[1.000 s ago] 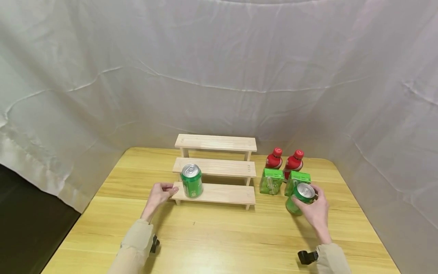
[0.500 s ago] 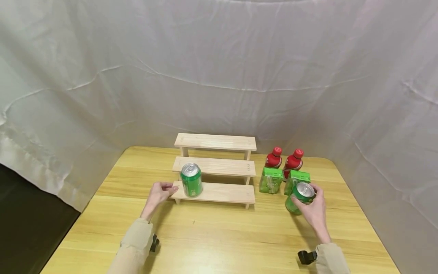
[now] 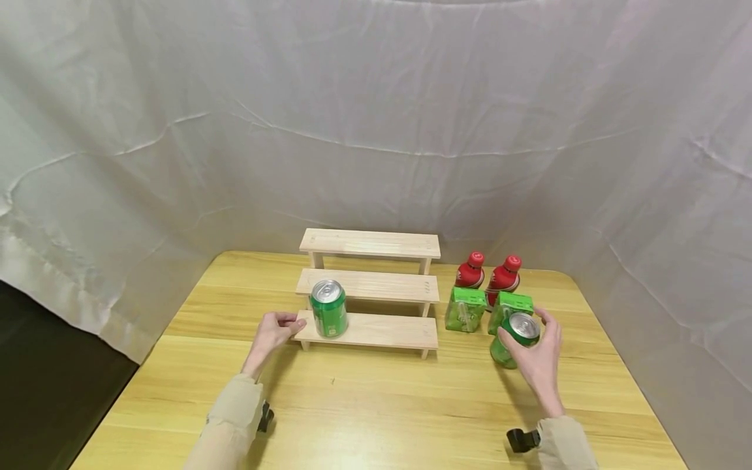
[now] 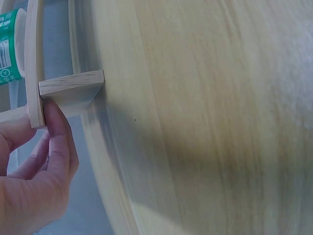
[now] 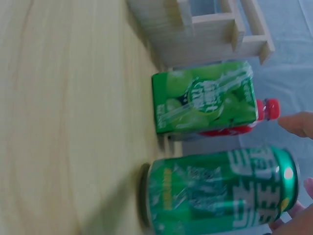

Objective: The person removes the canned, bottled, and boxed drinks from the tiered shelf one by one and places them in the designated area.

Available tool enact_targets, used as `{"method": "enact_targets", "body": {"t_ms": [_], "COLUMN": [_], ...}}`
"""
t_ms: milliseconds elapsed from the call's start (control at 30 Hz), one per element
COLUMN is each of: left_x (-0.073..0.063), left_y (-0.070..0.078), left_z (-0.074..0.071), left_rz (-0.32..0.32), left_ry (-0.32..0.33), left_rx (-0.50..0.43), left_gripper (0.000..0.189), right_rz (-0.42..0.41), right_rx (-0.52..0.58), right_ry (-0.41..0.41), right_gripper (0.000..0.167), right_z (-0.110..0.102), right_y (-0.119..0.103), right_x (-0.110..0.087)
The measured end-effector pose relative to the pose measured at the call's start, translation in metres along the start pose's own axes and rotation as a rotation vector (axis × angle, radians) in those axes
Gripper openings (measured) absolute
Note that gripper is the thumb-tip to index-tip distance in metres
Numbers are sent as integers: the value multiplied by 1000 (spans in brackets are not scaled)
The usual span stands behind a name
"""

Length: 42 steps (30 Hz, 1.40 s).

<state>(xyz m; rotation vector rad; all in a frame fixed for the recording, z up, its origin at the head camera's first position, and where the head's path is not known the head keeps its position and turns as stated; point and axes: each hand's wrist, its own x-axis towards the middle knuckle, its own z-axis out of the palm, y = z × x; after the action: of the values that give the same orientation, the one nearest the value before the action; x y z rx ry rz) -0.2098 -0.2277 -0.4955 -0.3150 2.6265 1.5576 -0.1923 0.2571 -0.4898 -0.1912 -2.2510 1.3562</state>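
Observation:
My left hand (image 3: 274, 334) pinches the left end of the lowest board of a three-tier wooden shelf (image 3: 388, 331); the left wrist view shows thumb and fingers on either side of the board (image 4: 34, 63). A green drink can (image 3: 330, 316) stands upright on that board, near the left end. At the right, my right hand (image 3: 543, 362) is spread around a second green can (image 3: 505, 352) standing on the table. In the right wrist view the thumb (image 5: 299, 123) is apart from this can (image 5: 215, 191); some fingers are partly hidden behind it.
Two green juice boxes (image 3: 465, 312) stand between the shelf and the right-hand can, one just behind that can. Behind them are two red-capped bottles (image 3: 470, 273). The wooden table (image 3: 376, 411) is bounded by a grey-white curtain (image 3: 376, 130) at the back and sides.
My right hand's fingers have spread and loosened from around the right-hand can, which stays where it was. The left hand keeps its pinch on the shelf board.

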Motion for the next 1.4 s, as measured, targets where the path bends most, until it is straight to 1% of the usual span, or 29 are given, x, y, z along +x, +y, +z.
{"method": "enact_targets", "body": {"t_ms": [133,267,367,500,700,800,1000,1267,1400], "left_x": [0,-1,-1,-1,-1,-1,0,1,0], "left_y": [0,0,1,1,0,-1,-1,-1,-1], "left_z": [1,1,1,1,1,1,1,1,1], "left_rz": [15,39,39,30,28,30,41,14,17], "left_ry": [5,7,6,5,4,6,3,-2,5], "left_rx": [4,-2,-11,-12,-16,-14,-8,-23,-10], "left_gripper": [42,40,40,41,41,42,42,41,41], "right_rz": [-64,-149,-203,-259,-346,-374,-400,-359,-329], "right_rx": [3,10,30,56,91,121,165,179,170], "right_ry": [54,81,64,10,-34,-57,-134,-266,-342], "right_gripper": [78,76,75,73,72,73,72,77,80], "right_z": [3,10,18,30,56,69,95,127,142], "right_y": [-9,-20,-30,-43,-62,-72,-94,-117,-127], "right_x": [0,1,1,0,-2,-5,-14,-28,-37]}}
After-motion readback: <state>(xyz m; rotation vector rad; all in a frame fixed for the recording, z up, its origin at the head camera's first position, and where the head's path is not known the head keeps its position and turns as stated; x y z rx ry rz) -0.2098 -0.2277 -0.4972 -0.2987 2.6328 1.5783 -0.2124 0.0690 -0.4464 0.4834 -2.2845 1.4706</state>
